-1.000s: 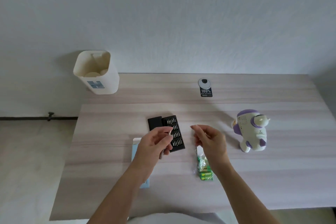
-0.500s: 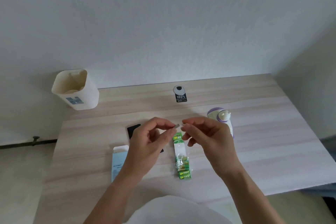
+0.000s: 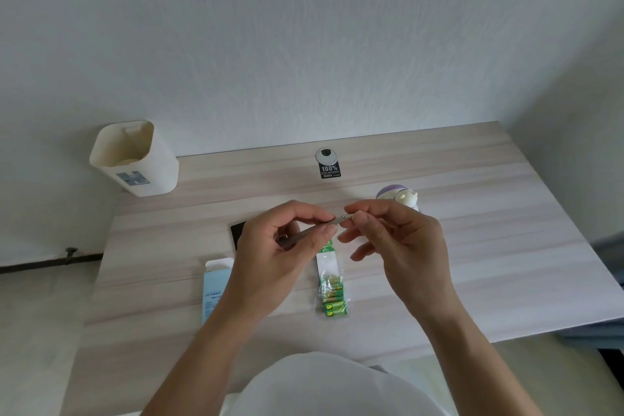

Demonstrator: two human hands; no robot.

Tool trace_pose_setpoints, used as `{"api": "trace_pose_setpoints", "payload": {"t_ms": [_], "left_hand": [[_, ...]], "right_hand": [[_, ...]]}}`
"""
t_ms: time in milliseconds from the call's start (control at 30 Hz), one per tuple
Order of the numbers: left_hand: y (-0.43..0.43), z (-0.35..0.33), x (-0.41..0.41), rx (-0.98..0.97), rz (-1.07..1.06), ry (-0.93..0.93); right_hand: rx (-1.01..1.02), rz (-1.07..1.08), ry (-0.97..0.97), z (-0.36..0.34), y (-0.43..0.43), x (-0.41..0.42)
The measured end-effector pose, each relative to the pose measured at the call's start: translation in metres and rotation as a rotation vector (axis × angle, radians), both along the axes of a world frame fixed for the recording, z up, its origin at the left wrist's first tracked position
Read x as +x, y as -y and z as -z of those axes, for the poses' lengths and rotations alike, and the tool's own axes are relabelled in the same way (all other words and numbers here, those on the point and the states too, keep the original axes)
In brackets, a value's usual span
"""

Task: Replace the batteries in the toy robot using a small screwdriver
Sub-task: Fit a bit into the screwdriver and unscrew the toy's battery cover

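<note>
My left hand (image 3: 280,246) grips a slim grey screwdriver handle (image 3: 304,231), held above the table with its tip end pointing right. My right hand (image 3: 395,240) pinches a small metal bit (image 3: 347,215) right at that tip end. The white and purple toy robot (image 3: 401,194) stands behind my right hand, mostly hidden by it. A pack of green batteries (image 3: 332,297) in clear wrap lies on the table below my hands. The black bit case (image 3: 238,233) shows only a corner behind my left hand.
A cream bin (image 3: 135,162) stands at the table's back left corner. A light blue carton (image 3: 214,287) lies near the left forearm. A round grommet with a black label (image 3: 327,164) sits at the back edge. The wall corner closes in on the right.
Both hands rose from over the bit case and met in front of me, the right bringing a bit to the screwdriver's end. The camera swung left, so the robot now sits behind my right hand.
</note>
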State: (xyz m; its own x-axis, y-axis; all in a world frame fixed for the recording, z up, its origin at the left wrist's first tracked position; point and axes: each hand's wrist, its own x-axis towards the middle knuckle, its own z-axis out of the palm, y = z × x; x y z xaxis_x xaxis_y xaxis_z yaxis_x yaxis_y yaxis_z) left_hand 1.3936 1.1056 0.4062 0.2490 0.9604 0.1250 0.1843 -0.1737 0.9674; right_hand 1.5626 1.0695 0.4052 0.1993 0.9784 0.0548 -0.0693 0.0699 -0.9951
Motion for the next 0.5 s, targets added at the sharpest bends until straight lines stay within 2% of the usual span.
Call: {"api": "trace_pose_setpoints", "payload": {"t_ms": [333, 500], "left_hand": [[0.003, -0.0033, -0.0003, -0.008, 0.007, -0.009], [0.0041, -0.0074, -0.0043, 0.034, 0.032, -0.073]], "right_hand": [[0.048, -0.018, 0.09, -0.0043, 0.003, 0.0006], [0.028, -0.018, 0.258, -0.0039, 0.0067, 0.0014]]}}
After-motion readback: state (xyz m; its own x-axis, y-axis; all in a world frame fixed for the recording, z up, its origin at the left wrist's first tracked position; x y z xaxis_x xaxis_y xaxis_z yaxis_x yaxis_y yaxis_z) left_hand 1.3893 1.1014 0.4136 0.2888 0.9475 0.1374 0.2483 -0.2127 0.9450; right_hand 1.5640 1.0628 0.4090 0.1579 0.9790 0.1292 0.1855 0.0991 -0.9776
